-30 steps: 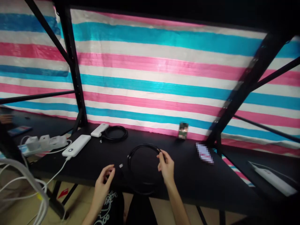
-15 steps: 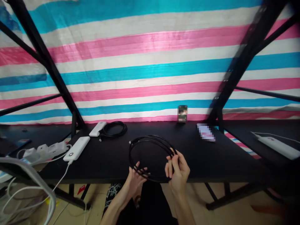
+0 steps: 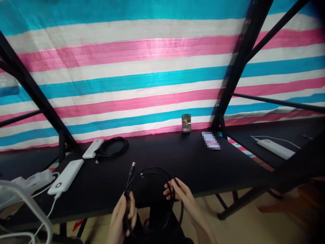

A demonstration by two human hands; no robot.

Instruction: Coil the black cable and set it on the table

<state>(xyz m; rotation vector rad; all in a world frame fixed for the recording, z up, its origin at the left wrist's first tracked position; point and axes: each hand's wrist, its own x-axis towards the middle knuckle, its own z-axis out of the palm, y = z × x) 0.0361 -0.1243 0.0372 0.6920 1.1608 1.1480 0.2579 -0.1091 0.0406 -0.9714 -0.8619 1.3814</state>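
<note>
A coiled black cable [image 3: 155, 168] hangs between my two hands at the table's front edge, with its lower loops over my lap. My left hand [image 3: 127, 211] is closed around the coil's left side. From that grip a cable end with a metal-tipped plug [image 3: 132, 166] sticks upward. On the right side, my right hand [image 3: 184, 193] has its fingers bent around some of the loops, and one loop passes near its wrist. A small light piece shows on the coil's upper left, too small to name.
On the black table [image 3: 152, 149], a second coiled black cable [image 3: 115, 147] lies by a white power bank [image 3: 93, 148]. Another white power bank [image 3: 66, 177] has a white cable plugged in. A blurred-out card [image 3: 211, 140] lies right. Dark frame posts [image 3: 228, 81] flank the table.
The coil has come down and nearer to my body. My left hand has closed on its left side, and a plug end now points up there. The view has shifted right.
</note>
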